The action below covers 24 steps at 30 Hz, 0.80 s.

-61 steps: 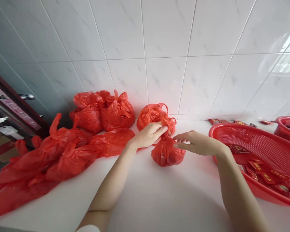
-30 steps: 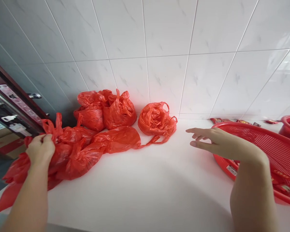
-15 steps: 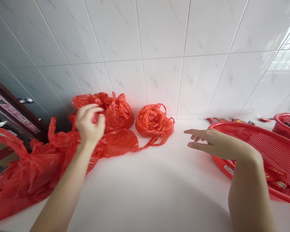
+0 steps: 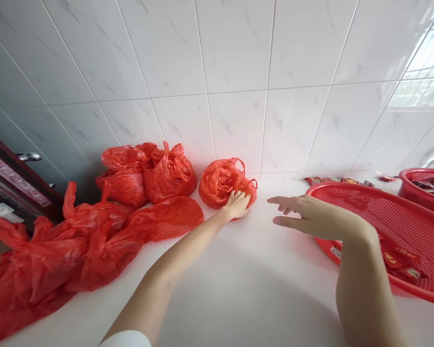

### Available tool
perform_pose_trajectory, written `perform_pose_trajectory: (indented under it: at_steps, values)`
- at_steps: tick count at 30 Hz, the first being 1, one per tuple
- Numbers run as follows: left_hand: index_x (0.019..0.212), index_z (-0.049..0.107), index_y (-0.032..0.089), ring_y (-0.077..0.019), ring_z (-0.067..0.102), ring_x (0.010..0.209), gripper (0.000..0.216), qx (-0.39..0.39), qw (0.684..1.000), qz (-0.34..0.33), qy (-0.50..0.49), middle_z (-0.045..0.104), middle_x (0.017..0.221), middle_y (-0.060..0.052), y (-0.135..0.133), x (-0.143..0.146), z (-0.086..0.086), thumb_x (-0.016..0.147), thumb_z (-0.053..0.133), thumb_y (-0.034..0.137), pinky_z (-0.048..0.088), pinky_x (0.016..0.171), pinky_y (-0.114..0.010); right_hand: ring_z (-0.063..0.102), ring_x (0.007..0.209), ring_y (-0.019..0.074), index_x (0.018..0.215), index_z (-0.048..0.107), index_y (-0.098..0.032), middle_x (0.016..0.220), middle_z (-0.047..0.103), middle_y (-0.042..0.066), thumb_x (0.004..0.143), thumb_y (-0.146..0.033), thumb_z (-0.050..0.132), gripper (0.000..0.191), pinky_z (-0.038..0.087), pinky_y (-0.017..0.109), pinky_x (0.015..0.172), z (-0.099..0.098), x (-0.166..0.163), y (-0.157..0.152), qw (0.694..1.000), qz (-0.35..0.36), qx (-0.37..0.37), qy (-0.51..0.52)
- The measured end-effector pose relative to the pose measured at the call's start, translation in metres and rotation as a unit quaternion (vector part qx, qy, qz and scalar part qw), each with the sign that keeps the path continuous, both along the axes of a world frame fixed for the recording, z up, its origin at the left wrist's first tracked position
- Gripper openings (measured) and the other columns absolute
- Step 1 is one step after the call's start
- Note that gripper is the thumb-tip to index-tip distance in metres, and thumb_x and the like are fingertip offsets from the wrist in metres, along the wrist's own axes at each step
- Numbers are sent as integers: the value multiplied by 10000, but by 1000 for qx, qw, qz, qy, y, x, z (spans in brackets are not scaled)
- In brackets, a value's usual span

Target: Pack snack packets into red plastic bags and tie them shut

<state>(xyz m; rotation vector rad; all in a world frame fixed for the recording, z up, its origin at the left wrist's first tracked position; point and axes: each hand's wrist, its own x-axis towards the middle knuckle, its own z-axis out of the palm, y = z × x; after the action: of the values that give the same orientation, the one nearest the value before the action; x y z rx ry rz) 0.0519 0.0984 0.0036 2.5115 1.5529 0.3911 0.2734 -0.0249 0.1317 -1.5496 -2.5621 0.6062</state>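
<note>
My left hand (image 4: pixel 237 205) reaches to the small bundled red plastic bag (image 4: pixel 219 178) by the wall. Its fingers are bent over the bag's near right side, where the loose handles lie, and grip the plastic there. My right hand (image 4: pixel 298 212) hovers with fingers stretched out and nothing in it, above the left rim of a red mesh basket (image 4: pixel 430 250). Inside that basket lie several small red packets (image 4: pixel 398 258).
Two full red bags (image 4: pixel 169 178) stand against the tiled wall, left of centre. Crumpled red bags (image 4: pixel 54 260) spread over the white table's left side. Another red basket (image 4: pixel 407 188) holds dark packets at far right. Several small packets (image 4: pixel 313 180) lie along the wall.
My left hand has moved right, from above the bags on the left to the small bundled bag, and closed on its handle side. My right hand has stayed nearly still.
</note>
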Motion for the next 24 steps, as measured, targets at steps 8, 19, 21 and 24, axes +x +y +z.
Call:
perform_pose_trajectory:
  at_steps: [8,19,21,24]
  values:
    - [847,683,190,-307,630,1111,168,20,976,86,-198,732,968,-108,19,-10,-12,880,518,191,314,1139,-552,634,1201,324,1500,481,-325,1312,674,98,935,-645,412,653,545,435,924,0,0,1,1000,-14,-4,-10]
    - [986,644,204,-234,613,1171,326,-8,813,44,-581,702,1130,-71,4,-25,29,911,553,508,478,1008,-361,554,1320,335,1622,190,-324,1482,544,113,955,-594,413,753,510,430,977,-9,-6,18,999,-34,29,-29]
    - [961,660,211,-254,615,1184,309,-36,812,41,-581,716,1111,-75,-2,-25,28,894,591,504,488,1009,-388,552,1320,329,1628,142,-326,1513,506,115,954,-577,421,771,507,422,979,-10,-7,20,999,-26,22,-25]
    - [929,699,205,-271,645,1157,300,-75,825,3,-560,745,1073,-79,-13,-21,28,933,551,466,519,978,-417,602,1250,310,1623,52,-384,1488,522,101,962,-527,425,772,504,420,964,-12,-13,24,1000,-18,21,-11]
